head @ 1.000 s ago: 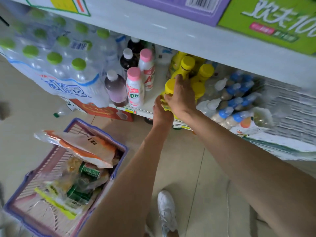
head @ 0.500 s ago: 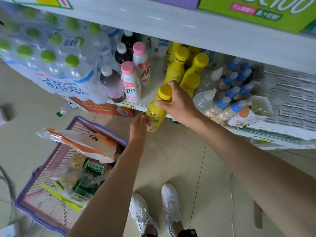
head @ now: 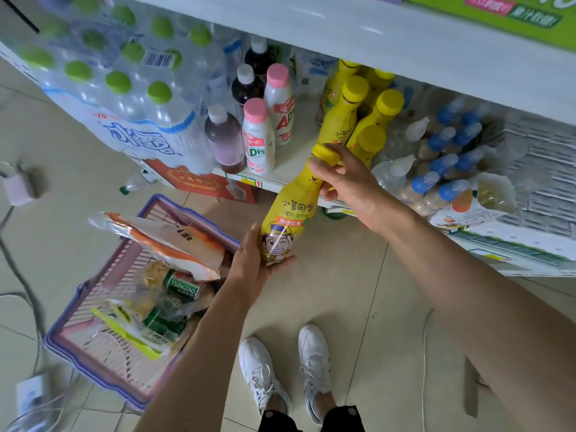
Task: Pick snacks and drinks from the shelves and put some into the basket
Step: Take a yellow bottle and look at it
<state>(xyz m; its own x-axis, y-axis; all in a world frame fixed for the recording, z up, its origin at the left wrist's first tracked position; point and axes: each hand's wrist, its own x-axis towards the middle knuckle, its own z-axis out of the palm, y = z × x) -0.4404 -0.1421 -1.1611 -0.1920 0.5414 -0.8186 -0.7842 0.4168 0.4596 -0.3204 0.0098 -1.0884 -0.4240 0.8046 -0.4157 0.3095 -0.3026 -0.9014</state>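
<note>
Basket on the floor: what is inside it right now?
The basket holds an orange and white snack bag lying on top, a green Tsingtao can, and a yellow-green packet. Crinkled clear wrappers cover whatever else lies underneath.

Held bottle: yellow w/ yellow cap, orange label band, cartoon face print. Shelf bottles: same yellow. Milk bottles: white, pink caps, red-green lettering. Dark drink: purple-brown, white cap. Water pack: clear, green caps, blue-white wrap. Small bottles: blue caps. Basket: pink grid, purple rim. Snack bag: orange & white. Can: green. Shoes: white. Floor: beige tiles. Top box: bright green.
</note>
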